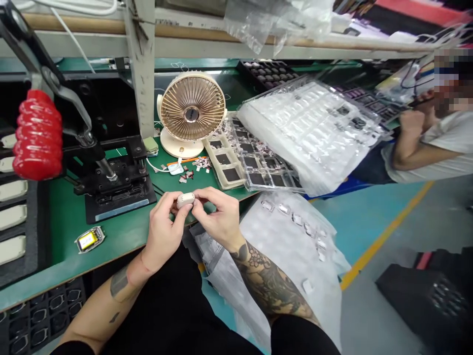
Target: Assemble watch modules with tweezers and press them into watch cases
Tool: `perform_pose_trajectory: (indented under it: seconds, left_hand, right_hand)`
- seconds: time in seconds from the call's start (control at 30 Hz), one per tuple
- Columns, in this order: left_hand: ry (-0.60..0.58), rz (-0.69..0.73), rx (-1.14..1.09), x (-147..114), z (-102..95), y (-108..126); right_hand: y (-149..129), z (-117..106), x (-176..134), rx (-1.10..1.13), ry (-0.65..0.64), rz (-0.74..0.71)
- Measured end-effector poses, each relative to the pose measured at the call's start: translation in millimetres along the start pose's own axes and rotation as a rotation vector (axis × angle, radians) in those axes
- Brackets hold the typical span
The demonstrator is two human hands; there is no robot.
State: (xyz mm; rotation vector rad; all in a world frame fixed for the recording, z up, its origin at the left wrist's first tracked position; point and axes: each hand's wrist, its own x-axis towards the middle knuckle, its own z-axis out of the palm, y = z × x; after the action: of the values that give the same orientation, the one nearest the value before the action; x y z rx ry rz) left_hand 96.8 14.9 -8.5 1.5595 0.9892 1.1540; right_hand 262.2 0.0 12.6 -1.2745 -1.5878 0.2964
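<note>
We found both grips at work on one small pale case. The left grip [164,229] pinched its left end, thumb along the near side; the right grip [219,214] pinched the opposite end between thumb and forefinger. What the tucked-away fingertips touched, we could not tell. The small pale case [185,198] was held at the front edge of the green table [66,217], apparently off the surface, broad face up.

In our judgement, good handling called for the left grip to steady the piece while the right worked along its edge with light, even pressure, keeping it level and avoiding any twist. We also judged that holding it lower, well inside the table's edge, would have made a slip less costly.

Just beyond the grips we noted loose scraps [201,164], which we considered best kept off the case. To the left stood the press [101,180] with its red handle [38,135]; nearer us lay an open case [100,237] holding a yellow block [87,240]. Behind the scraps stood a fan [192,113], and right of it a pale tray [223,180]. At far right we recorded a co-worker's forearm [424,148].
</note>
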Motion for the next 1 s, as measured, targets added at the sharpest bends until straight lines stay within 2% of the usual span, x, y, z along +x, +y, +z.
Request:
perform_pose_trajectory:
  seconds: [0.13, 0.27, 0.4, 0.5, 0.67, 0.77, 0.87, 1.0]
  left_hand:
    - [0.001, 0.039, 0.094, 3.4, -0.5, 1.8]
    - [0.012, 0.002, 0.063, 1.1, -2.1, 0.0]
    - [0.042, -0.104, -0.015, -3.9, -5.0, -6.6]
    - [0.054, -0.104, -0.011, -4.1, -5.1, -17.9]
    - [0.067, -0.049, 0.032, -4.5, -2.5, -24.6]
    - [0.111, -0.124, 0.033, -5.0, -0.1, -17.6]
    - [0.151, -0.188, 0.026, -4.5, 0.2, -11.6]
    - [0.092, -0.172, -0.008, -4.6, -3.2, -11.9]
  right_hand:
    - [6.0, 7.0, -3.7, 0.048, 0.017, 0.051]
    - [6.6, 11.7, -5.9, 0.096, 0.048, 0.073]
    - [7.1, 7.6, -2.8, 0.152, -0.042, 0.056]
    - [12.0, 2.4, -0.8, 0.139, -0.082, 0.020]
    - [15.9, 11.0, -11.3, 0.098, 0.079, 0.040]
    - [14.2, 17.4, -17.0, 0.143, 0.158, 0.054]
    - [9.8, 16.1, -16.4, 0.230, 0.111, 0.060]
    - [7.0, 12.5, -12.4, 0.256, 0.092, 0.094]
